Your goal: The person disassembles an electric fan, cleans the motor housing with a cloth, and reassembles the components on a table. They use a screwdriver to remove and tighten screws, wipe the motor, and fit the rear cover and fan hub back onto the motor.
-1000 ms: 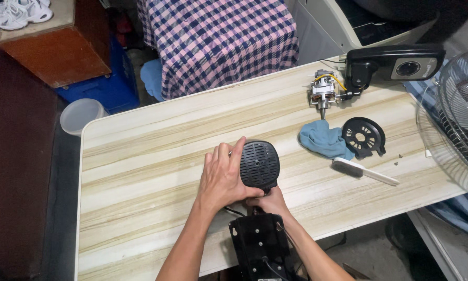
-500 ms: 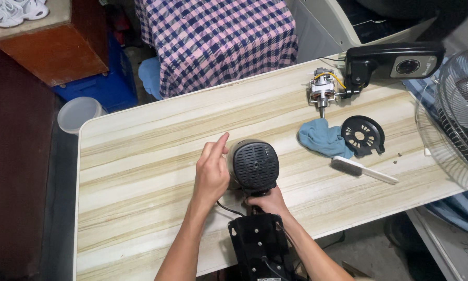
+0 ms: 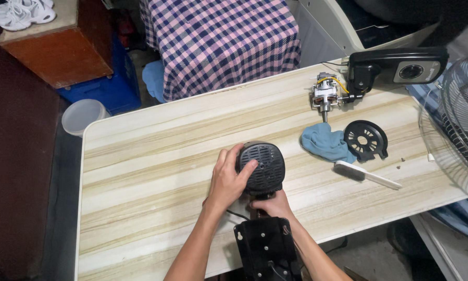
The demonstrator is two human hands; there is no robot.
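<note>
Across the upper left of the frame sit a wooden box [image 3: 57, 49] with white shoes [image 3: 23, 13] on top, a blue crate [image 3: 106, 88] and a pale plastic tub [image 3: 82, 115] by the corner of the light wooden table [image 3: 150, 156]. Near the lower centre, the left hand [image 3: 228, 179] lies over the black motor housing [image 3: 262, 166], fingers curled closed on its vented dome. Just below it, the right hand [image 3: 273, 205] is wrapped shut around the neck under the housing, above the black base plate [image 3: 267, 242] that hangs over the table's near edge. This looks like the step of seating or twisting the cover while the neck is steadied; the next move would call for a firm hold below and an even turn above. Further right lie a blue cloth [image 3: 325, 143], a black slotted disc [image 3: 368, 139] touching it, and a white brush [image 3: 366, 174]. At the upper right sit a bare motor [image 3: 325, 96] joined to a black fan body [image 3: 395, 67], and a wire fan guard [image 3: 455, 130].
</note>
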